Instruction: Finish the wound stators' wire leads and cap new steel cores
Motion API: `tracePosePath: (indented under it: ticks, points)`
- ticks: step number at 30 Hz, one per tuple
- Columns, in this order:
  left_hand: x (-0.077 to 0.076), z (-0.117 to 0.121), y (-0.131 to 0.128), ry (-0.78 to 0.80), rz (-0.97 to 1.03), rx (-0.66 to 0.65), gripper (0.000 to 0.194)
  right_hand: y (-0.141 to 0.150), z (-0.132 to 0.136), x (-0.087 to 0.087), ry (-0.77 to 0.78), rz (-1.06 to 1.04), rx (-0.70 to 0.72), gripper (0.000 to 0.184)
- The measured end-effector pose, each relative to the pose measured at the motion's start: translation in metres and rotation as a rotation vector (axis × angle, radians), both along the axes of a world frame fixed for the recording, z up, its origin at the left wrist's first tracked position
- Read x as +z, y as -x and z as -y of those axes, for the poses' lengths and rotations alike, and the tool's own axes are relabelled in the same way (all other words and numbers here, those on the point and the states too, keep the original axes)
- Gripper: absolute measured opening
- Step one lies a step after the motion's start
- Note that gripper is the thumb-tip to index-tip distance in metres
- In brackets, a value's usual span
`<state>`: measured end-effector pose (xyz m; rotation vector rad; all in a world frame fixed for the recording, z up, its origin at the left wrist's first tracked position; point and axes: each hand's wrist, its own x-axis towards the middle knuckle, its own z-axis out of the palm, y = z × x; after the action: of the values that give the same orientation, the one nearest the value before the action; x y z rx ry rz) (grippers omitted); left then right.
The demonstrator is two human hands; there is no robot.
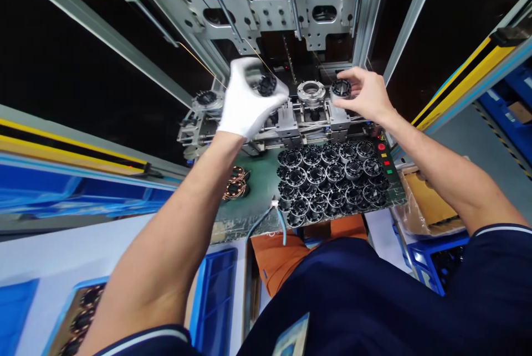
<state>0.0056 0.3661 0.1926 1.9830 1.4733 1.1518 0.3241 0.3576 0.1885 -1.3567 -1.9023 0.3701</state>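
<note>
My left hand [248,100], in a white glove, is closed round a black toothed ring part [266,85] held over the metal fixture [291,118] of the machine. My bare right hand [366,96] pinches another black ring part [341,88] at the fixture's right station. Between the two hands an empty silver holder ring [311,92] stands on the fixture. A further black ring [206,98] sits on the station at the far left.
Several black ring parts [332,176] lie packed on the green mat in front of the fixture. Copper-wound parts [236,184] and blue-handled pliers [272,215] lie to the left. Red and green buttons [384,159] sit right. Blue bins [216,289] flank my lap.
</note>
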Motion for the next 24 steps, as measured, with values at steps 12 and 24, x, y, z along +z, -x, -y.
tracePosePath:
  ticks: [12, 24]
  points:
    - [-0.017, 0.007, -0.013, 0.145, -0.185, -0.002, 0.064, 0.005, -0.003, -0.006, 0.072, 0.079, -0.028, 0.057]
    - [0.048, 0.155, -0.018, 0.017, 0.435, -0.357, 0.07, 0.044, 0.157, 0.072, 0.154, -0.46, 0.287, 0.072]
